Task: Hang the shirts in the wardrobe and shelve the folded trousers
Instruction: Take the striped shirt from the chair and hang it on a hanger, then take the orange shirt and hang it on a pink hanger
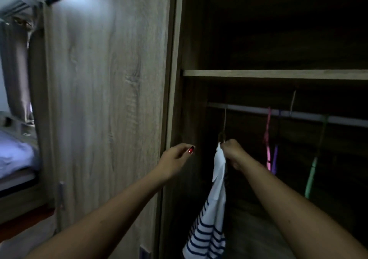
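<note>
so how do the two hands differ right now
The right hand is closed on the striped shirt at its hanger, under the rail; the left hand holds nothing. The right reaches inside the wardrobe, the left stays by the door edge. Both are raised at similar height.

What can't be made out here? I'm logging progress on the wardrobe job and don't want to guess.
All in the head view:
- Upper compartment above the shelf: too dark to see any contents.
- Hanger under the striped shirt: covered by the right hand and fabric; only its hook shows.
- Rail and coloured hangers: cut off by the right edge.
- Left hand: blurred, whether it touches the door edge is unclear.
- Folded trousers: not in view.
</note>
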Available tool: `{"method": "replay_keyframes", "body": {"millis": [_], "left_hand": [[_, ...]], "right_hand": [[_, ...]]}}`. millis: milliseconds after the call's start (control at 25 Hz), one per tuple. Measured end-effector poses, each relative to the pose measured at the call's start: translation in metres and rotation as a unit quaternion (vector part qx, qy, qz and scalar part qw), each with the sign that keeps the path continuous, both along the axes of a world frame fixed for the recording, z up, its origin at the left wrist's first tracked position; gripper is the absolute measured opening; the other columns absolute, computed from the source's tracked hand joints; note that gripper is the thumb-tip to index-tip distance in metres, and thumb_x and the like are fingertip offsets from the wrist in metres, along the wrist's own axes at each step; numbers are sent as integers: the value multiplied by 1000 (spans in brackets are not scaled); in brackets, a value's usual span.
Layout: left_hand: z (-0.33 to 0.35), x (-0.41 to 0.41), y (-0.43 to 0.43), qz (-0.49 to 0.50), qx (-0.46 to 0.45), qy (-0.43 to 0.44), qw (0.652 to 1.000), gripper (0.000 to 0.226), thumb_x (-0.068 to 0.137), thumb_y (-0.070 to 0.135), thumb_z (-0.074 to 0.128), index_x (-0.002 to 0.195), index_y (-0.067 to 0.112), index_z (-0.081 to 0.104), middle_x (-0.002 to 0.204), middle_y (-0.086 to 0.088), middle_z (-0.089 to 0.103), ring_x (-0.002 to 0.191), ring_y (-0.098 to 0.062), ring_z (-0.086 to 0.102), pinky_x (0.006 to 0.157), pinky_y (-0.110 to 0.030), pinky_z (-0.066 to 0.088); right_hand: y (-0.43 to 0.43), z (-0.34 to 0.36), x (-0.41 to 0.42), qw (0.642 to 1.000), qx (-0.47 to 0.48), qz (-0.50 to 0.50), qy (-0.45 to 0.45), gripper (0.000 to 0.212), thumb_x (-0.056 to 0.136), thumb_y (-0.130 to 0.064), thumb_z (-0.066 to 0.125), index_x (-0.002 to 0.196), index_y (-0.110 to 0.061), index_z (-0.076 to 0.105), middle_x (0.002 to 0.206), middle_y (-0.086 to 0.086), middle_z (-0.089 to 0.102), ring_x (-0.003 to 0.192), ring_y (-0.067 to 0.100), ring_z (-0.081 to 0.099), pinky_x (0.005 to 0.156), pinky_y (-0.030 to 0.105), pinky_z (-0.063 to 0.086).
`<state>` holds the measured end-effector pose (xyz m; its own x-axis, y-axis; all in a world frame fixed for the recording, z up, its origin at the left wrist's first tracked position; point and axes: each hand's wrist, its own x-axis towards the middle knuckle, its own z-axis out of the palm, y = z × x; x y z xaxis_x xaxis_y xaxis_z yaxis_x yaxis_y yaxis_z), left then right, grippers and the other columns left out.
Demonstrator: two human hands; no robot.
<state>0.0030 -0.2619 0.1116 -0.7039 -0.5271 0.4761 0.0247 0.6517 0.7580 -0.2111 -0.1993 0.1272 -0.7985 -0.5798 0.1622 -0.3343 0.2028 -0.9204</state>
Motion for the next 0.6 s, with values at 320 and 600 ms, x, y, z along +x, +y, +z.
{"method": "replay_keyframes", "body": {"millis": [320,600], "left_hand": [[-2,11,3,-15,29,-15,999,29,96,24,46,123,22,56,114,0,64,100,-17,63,85,-35,54],[-3,89,-9,-38,115,26,992,25,99,19,40,114,14,59,110,-6,66,95,-11,63,75,-18,48]], "right_hand": [[4,-8,18,984,69,-17,162,23,90,-19,57,69,-10,52,87,15,55,80,23,53,68,28,37],[15,7,143,863,-261,37,431,7,84,-5,60,90,-9,61,89,2,56,77,8,52,69,6,38]]}}
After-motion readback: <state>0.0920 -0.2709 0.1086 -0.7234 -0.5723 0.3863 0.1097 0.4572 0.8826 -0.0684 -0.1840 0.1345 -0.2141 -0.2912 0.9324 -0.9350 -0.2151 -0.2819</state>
